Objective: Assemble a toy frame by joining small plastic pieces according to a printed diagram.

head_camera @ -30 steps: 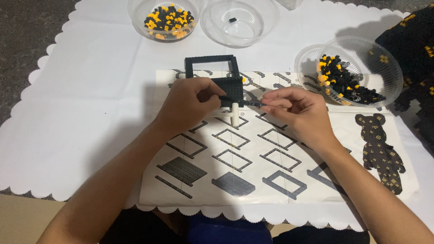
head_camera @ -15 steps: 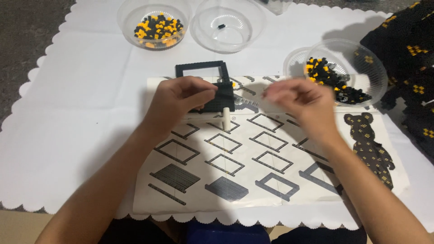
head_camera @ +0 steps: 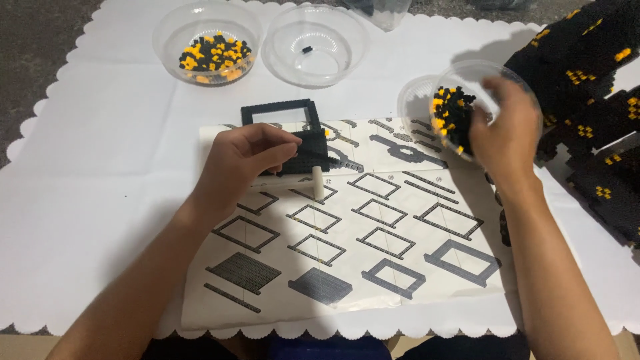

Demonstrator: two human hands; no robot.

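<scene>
Under right hand (head_camera: 510, 127), bowl (head_camera: 417, 100) half-hidden

The left hand (head_camera: 243, 163) is resting palm-down at centre, fingers curled inward, thumb and fingertips pinching together at its right edge. The right hand (head_camera: 510, 127) is reaching up and away at the right, wrist raised, fingers bending downward. Both forearms are extending from the lower edge.

A near-empty clear bowl (head_camera: 315, 45) sits beside a bead-filled bowl (head_camera: 208, 40) on white cloth (head_camera: 87, 153).
</scene>
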